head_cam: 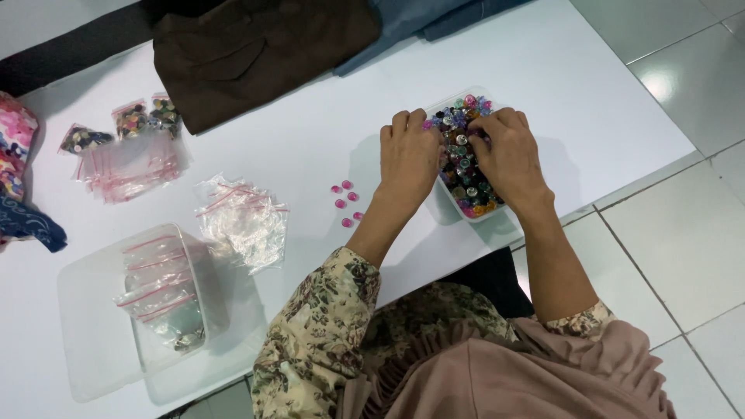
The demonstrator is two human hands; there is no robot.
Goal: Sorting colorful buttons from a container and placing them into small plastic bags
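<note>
A clear plastic tub point(455, 102) full of small mixed-colour beads or buttons point(464, 164) sits on the white table point(295, 147) at the right. My left hand point(409, 159) rests at the tub's left rim, fingers curled into the pile. My right hand point(508, 159) lies over the tub's right side, fingertips dug into the pieces. What the fingertips pinch is hidden. Several pink pieces point(344, 203) lie loose on the table just left of my left wrist.
A heap of small clear zip bags point(242, 219) lies left of centre. A clear box point(167, 291) holding more bags stands at the lower left on its lid. Filled bags point(143, 118) and pink-edged empty ones sit at the far left. Brown cloth point(256, 46) lies at the back.
</note>
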